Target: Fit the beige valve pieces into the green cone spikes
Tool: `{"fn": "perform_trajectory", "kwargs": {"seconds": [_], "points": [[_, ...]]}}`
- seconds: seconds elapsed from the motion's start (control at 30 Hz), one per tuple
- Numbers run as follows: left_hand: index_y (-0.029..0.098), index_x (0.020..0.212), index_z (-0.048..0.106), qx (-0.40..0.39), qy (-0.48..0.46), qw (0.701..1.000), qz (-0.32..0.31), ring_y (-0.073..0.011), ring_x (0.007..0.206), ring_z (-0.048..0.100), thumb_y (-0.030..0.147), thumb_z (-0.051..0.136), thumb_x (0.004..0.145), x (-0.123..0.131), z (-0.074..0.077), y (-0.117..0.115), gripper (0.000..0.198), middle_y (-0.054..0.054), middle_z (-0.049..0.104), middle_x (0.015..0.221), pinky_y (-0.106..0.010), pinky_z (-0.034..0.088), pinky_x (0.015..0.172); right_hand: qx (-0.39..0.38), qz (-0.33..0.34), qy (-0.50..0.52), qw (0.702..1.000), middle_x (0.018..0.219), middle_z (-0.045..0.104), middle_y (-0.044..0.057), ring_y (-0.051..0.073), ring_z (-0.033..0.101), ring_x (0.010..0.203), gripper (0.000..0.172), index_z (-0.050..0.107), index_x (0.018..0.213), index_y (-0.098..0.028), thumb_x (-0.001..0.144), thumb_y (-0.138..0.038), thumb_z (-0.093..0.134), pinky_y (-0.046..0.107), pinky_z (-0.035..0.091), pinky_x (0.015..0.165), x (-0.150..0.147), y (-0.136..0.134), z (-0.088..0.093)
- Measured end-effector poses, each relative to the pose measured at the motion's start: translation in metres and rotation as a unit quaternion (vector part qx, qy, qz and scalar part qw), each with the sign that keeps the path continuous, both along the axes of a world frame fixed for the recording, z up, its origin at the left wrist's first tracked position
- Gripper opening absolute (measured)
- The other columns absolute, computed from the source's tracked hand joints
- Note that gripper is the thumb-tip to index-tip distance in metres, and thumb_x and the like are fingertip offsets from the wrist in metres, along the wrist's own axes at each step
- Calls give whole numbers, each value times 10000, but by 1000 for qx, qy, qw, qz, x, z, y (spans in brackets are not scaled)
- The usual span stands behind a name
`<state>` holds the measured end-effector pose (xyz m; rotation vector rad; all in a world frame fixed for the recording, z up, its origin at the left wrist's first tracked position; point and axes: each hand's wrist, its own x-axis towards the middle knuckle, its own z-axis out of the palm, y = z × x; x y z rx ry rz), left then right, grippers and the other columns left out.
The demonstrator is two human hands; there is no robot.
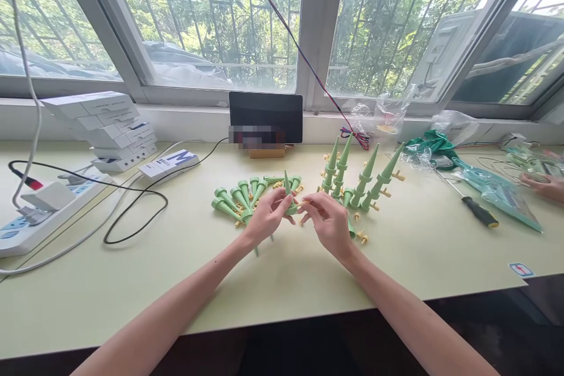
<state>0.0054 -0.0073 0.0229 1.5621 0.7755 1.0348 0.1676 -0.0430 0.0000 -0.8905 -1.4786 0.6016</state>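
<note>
The left hand (267,217) is clenched lightly around a spike (289,201), a green cone held upright between thumb and fingers with its point up. The right hand (329,222) meets it from the other side. Its fingertips (308,204) are pinched on a small yellow knob (302,204) at the spike's side, so both hands grasp the same piece. It sits just above the table (273,282), between the two hands.

Just beyond and left of the left hand lies a fan of lying spikes (235,197), side by side on the table with their wide ends toward the hands. Just beyond the right hand are the standing spikes (363,179), a cluster upright on their bases with yellow knobs sticking out. A few loose pieces lie near the right wrist.

Farther out, straight ahead of the hands, a dark tablet (265,116) leans against the window (211,17) sill. A red and blue wire (308,64) runs down across the window to the sill, to the tablet's right.

Well left of the left hand a black cable (132,202) loops over the table. Beyond it are a stack of white boxes (106,126) and a power strip (42,211).

Well right of the right hand lies a screwdriver (480,211) with a black and yellow handle. Past it are clear bags (497,188) holding green parts, and at the far right edge a co-worker's hand (546,187) rests on the table.
</note>
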Motion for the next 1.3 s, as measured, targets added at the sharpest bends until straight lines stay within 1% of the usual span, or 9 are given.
{"fn": "perform_trajectory", "kwargs": {"seconds": [0.1,0.2,0.37,0.5,0.63,0.8,0.93,1.13,1.3], "points": [[168,954,575,6,-1,1000,-10,-205,918,646,454,604,880,-1,0,0,296,-44,593,931,-348,641,702,9,1,9,1000,982,640,51,160,700,746,139,675,996,-239,962,-307,558,303,637,635,-1,-1,1],[160,864,549,6,4,1000,-6,-188,866,653,446,625,867,0,-1,0,296,-30,575,884,-357,644,707,8,-14,-11,1000,945,658,48,150,685,692,137,673,960,-229,959,-310,562,284,610,590,0,-1,1],[155,793,509,24,28,999,3,-155,743,634,479,624,865,0,-4,2,351,-15,538,824,-318,628,581,0,-43,-42,998,876,679,36,124,637,594,144,670,934,-210,947,-324,582,257,560,543,3,1,0],[159,823,512,32,50,998,16,-137,636,644,504,596,882,-2,-7,3,360,-8,521,820,-237,535,444,-17,-54,-64,996,843,685,36,127,615,587,173,668,915,-203,941,-350,581,252,539,548,4,1,0],[166,831,504,34,71,996,29,-94,520,609,514,583,892,-3,-7,3,362,-9,537,847,-206,440,386,-28,-60,-83,994,822,685,34,137,622,620,194,663,902,-198,946,-359,564,263,543,596,4,0,2],[172,817,505,39,82,995,38,-51,448,539,505,576,901,-4,-5,1,351,-4,549,871,-212,396,385,-24,-65,-89,994,815,682,35,141,616,629,207,658,901,-197,946,-371,555,266,536,605,5,-1,2],[178,798,486,33,81,995,40,-36,417,491,510,580,896,-3,-3,1,359,8,551,850,-215,358,376,-30,-66,-90,993,821,685,39,143,612,623,210,654,898,-198,945,-376,552,267,531,603,5,-1,3],[180,786,479,29,78,996,37,-42,415,493,503,584,894,-3,-2,0,357,18,529,807,-220,360,386,-25,-63,-92,993,812,677,31,132,595,610,185,650,891,-196,945,-342,552,256,523,595,6,-1,3],[180,784,490,22,82,996,38,-47,411,500,506,594,884,-4,0,-1,356,14,550,814,-225,352,387,-30,-61,-98,993,836,684,34,131,596,617,176,651,903,-195,946,-333,551,254,526,601,6,-1,3]]}}
